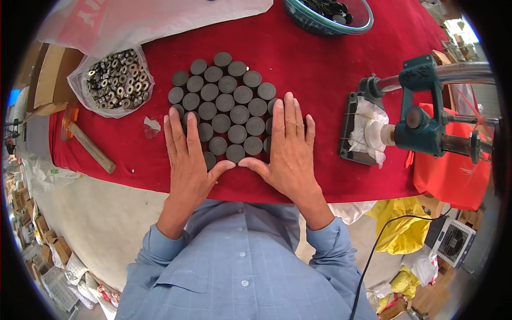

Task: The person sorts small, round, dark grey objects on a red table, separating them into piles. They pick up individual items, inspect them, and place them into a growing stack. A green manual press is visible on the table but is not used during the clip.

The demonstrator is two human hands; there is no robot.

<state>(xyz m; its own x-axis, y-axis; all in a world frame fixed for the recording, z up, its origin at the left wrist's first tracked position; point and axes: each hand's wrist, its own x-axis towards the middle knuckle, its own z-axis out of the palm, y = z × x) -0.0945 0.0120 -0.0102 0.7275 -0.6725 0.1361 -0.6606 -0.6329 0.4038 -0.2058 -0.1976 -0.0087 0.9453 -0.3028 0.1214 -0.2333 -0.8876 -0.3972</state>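
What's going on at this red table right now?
A person presses both hands flat on the red cloth, the left hand and right hand cupping a tight cluster of dark round discs from either side, thumbs nearly meeting at the near edge. Neither hand holds anything. A bag of small metal rings and a hammer lie to the left, a teal press tool to the right, and a bowl sits at the far edge.

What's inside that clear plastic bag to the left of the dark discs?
The clear plastic bag lies open, showing a heap of small metal rings, like bearings. Only the top layer shows; whatever lies beneath it is covered.
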